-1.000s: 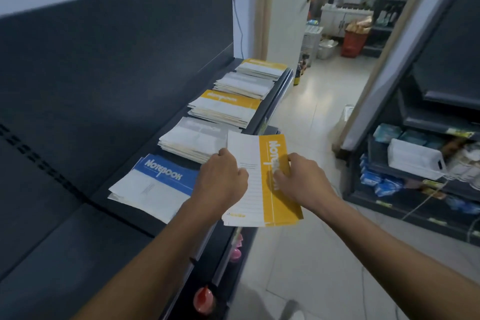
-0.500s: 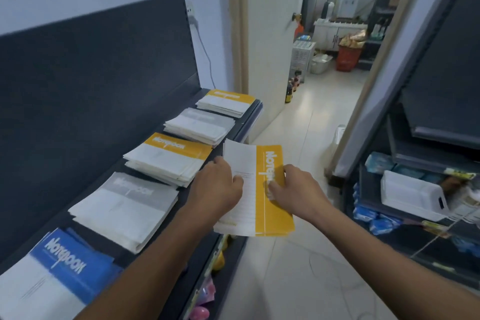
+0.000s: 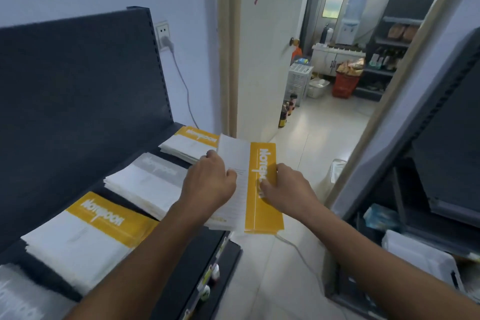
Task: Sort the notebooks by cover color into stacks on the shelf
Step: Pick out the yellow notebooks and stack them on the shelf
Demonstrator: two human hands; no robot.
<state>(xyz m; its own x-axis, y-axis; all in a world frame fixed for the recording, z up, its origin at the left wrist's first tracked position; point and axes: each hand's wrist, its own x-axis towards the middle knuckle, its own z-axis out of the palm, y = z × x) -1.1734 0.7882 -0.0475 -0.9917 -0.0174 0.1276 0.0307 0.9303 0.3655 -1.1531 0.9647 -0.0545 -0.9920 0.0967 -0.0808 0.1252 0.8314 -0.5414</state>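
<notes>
Held notebook [image 3: 263,215], yellow band with white page area, sits in the air over the front edge of the shelf [image 3: 181,278], just beside the far yellow stack [image 3: 188,141]. In this view its top-left corner overlaps that stack.

Left hand [image 3: 207,186]: fingers curled round the white left edge, thumb on top, firm grip. Right hand [image 3: 285,187]: thumb pressed on the yellow band, fingers tucked under. Both hold the same notebook.

Shelf row, far to near:
- far yellow stack
- grey stack [image 3: 148,179], near corner hidden by the left forearm
- near yellow stack [image 3: 85,228]
- another grey stack [image 3: 15,299], cut off by the frame edge

The stacks are apart, with dark shelf showing between them. Dark back panel [image 3: 78,99] runs behind them all.

Around:
- wall socket [image 3: 163,35] with a plug, cable hanging down behind the panel
- open door [image 3: 259,60] just past the shelf end
- bottles [image 3: 285,114] on the floor at the door's foot
- white cable [image 3: 298,249] on the floor under the right forearm
- dark rack [image 3: 441,138] on the right of the aisle

Containers:
- red basket [image 3: 344,84] in the far room, heaped with packets
- white tub [image 3: 318,87] beside it, contents unclear
- white bin [image 3: 420,254] on the rack, contents not visible
- tier below the shelf holds small bottles [image 3: 207,283]
</notes>
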